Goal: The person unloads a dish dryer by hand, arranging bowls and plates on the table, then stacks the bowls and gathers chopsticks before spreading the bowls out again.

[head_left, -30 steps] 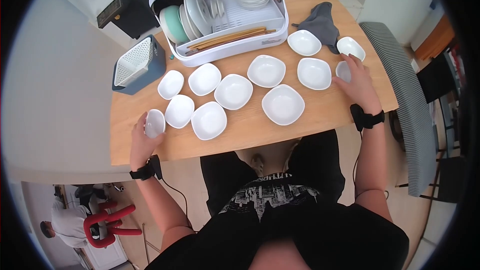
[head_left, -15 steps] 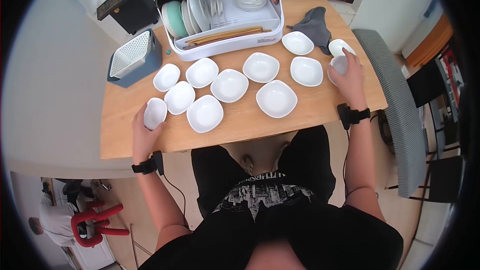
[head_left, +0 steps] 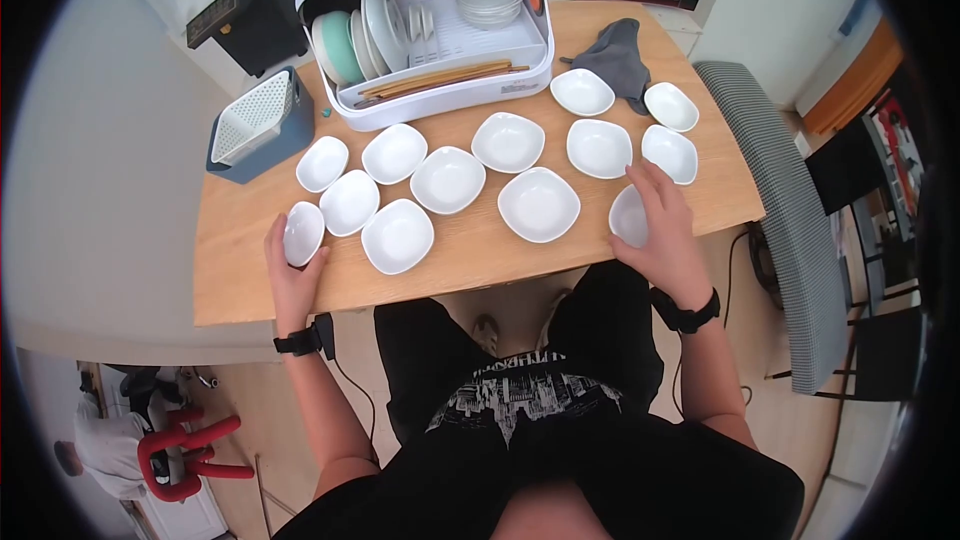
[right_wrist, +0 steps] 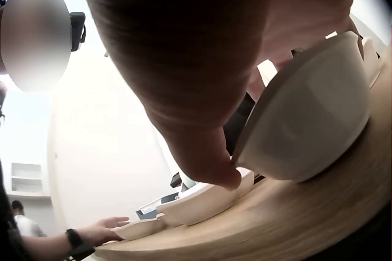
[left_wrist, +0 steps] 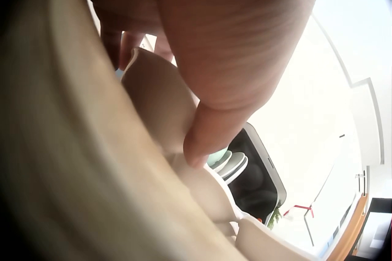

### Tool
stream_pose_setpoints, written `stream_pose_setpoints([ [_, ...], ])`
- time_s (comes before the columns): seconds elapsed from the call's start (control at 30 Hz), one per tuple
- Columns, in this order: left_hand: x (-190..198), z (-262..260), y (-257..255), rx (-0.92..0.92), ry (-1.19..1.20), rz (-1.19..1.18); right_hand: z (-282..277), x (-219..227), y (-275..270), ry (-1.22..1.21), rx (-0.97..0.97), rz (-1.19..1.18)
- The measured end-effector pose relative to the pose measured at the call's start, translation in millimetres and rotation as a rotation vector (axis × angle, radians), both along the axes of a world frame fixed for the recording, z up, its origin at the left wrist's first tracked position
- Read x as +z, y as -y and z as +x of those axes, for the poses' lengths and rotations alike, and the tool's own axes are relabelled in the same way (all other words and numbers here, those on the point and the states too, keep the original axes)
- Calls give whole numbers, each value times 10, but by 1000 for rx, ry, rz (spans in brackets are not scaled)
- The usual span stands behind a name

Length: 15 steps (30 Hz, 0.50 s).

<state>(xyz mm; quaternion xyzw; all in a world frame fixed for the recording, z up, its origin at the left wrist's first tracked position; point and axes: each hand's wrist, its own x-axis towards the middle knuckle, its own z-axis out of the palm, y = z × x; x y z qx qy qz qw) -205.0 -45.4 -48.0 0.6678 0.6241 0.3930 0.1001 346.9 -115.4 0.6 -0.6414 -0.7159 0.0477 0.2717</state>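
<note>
My left hand (head_left: 293,275) grips a small white bowl (head_left: 304,233) at the table's near left, thumb on one side and fingers around the other. In the left wrist view the thumb lies at the rim of the pale bowl (left_wrist: 160,93). Near the right front edge, my right hand (head_left: 665,240) holds another white bowl (head_left: 627,216) by its rim. The right wrist view shows this bowl (right_wrist: 309,111) slightly tilted, its base close over the wood, with the thumb at the rim. Behind it sits a white bowl (head_left: 670,154).
Several rounded-square white bowls (head_left: 448,180) stand across the wooden table (head_left: 470,255). At the back is a white dish cabinet (head_left: 450,100) with plates, bowls and chopsticks. A blue basket (head_left: 262,150) stands back left; a grey cloth (head_left: 612,58) lies back right. A padded bench (head_left: 775,200) adjoins the right side.
My right hand has moved toward the near edge and a little left, bringing a bowl with it. Another bowl now shows where that hand was. The left hand keeps hold of its bowl.
</note>
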Motion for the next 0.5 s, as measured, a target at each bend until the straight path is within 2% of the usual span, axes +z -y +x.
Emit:
stream_pose_setpoints([
  [0.07,7,5,-37,0,-30,31,-2,-60,-90,9,2,53],
  [0.2,-2,40,-27,46,60,-2,-78,-101,-244,-40,32,73],
  [0.3,-11,25,-4,35,82,-5,-107,-201,-338,-161,106,100],
  [0.5,-42,23,-17,-13,-37,-28,-34,-494,-465,-208,84,288],
])
